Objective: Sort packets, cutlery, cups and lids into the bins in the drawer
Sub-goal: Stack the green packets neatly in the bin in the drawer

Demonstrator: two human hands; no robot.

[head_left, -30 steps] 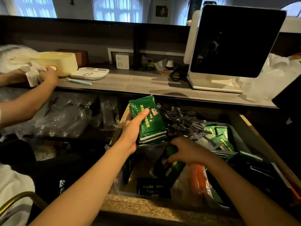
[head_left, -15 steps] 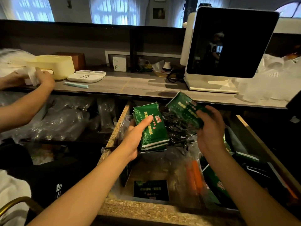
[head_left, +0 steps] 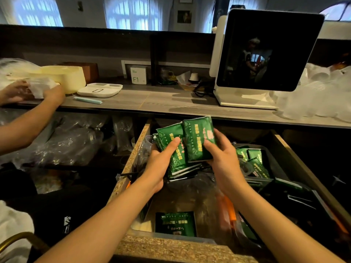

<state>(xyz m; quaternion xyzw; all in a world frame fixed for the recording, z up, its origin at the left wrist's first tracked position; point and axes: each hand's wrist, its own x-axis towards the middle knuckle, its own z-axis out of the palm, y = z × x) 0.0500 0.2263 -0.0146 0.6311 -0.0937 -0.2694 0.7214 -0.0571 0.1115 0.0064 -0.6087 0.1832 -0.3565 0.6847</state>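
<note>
left hand (head_left: 161, 164) gripping a stack of green packets (head_left: 173, 149), right hand (head_left: 221, 156) pinching another packet (head_left: 198, 141) beside it, above the open drawer (head_left: 133, 154)

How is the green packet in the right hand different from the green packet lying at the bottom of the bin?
The held packet is up in the air, gripped by the right hand; the bottom packet lies flat in the clear bin, untouched. The held packet stands nearly upright and catches light; the bottom packet sits in shadow. Both are green with printed writing.
</note>
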